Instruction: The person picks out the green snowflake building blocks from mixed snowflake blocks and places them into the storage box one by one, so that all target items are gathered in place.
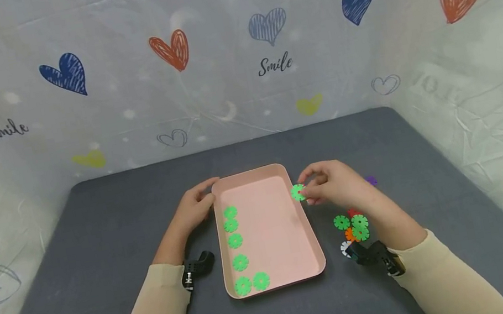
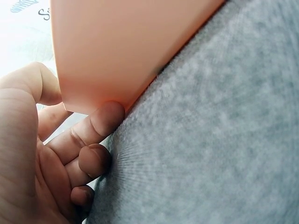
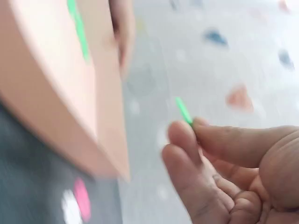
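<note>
A shallow pink tray [image 1: 275,231] lies on the dark grey table. Several green notched plastic discs [image 1: 235,241] line its left side, with another green disc [image 1: 261,281] at the near edge. My left hand [image 1: 192,209] holds the tray's far left corner; in the left wrist view, its fingers [image 2: 107,119] touch the tray wall [image 2: 117,56]. Above the tray's right rim, my right hand [image 1: 332,182] pinches one green disc [image 1: 297,192] between thumb and fingers. The right wrist view shows that disc [image 3: 184,110] edge-on.
Right of the tray lies a loose pile of discs: green [image 1: 341,222], orange [image 1: 350,234] and white [image 1: 346,249], partly hidden by the right wrist camera. A purple disc [image 1: 371,180] lies behind the right hand. A patterned cloth [image 1: 231,99] hangs behind the table.
</note>
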Tool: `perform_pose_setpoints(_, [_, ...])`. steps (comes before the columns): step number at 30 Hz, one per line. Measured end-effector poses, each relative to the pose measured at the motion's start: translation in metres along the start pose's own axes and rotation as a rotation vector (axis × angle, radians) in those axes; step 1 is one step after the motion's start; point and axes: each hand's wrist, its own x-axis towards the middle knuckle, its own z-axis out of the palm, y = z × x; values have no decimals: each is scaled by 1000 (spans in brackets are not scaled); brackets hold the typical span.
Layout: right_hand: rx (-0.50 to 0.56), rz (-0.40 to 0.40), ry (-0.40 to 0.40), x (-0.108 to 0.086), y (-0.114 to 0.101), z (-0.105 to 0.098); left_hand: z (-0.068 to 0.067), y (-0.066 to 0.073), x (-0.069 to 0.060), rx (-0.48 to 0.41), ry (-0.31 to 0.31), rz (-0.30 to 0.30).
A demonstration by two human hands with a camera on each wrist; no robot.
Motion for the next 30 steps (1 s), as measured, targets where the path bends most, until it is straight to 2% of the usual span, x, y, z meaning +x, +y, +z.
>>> perform_pose_setpoints(2, [35,-38,-14,-3,-6,21,0,0,0,-1,3,1])
perform_pose_setpoints(5, [-6,-97,-29,-7,-10,55,0,0,0,-4,0,3])
perform_pose_setpoints(7, [-83,-129,-39,-8,-9,77,0,1,-1,-6,-2,2])
perform_pose_setpoints(10, [-253,-168,-26,-9,-4,103,0,1,-1,-5,-4,4])
perform_pose_setpoints(13, [-395,-190,5,-8,1,121,0,1,0,1,-4,2])
perform_pose_setpoints(15, [-436,-201,16,-8,4,128,1,0,0,6,-5,-1])
perform_pose_setpoints(19, [-443,-217,6,-9,6,134,0,1,0,13,-7,-7])
perform_pose_setpoints(24, [-451,-242,1,-9,6,131,0,1,1,11,-8,-2])
perform_pose_setpoints(27, [-454,-246,-11,-9,1,119,0,2,0,9,-9,1])
perform_pose_setpoints(30, [-450,-221,-12,-10,-7,94,0,1,0,9,-12,-1])
